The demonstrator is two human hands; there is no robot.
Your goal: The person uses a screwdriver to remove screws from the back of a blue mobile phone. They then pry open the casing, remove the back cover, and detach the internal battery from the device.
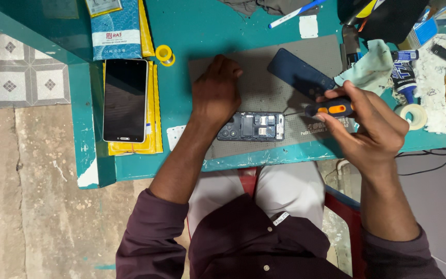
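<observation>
Opened phone (252,126) – back removed, circuitry exposed, flat on grey mat, orange-black screwdriver (331,109) tilted at its right end

Dark smartphone screen (125,99), unlit, rectangular, white-framed, lying flat at left of the teal table (192,31). Beneath it, a stack of yellow flat packets (155,129), edges showing at right and below. Above, a blue-and-white printed pouch (115,31), with a yellow packet edge beside it. White square label (308,26) stuck on the tabletop near the top centre. Second white label (175,135) at the mat's lower-left corner. Blue-and-white printed tube (402,72) at right, beside pale cloth.
</observation>
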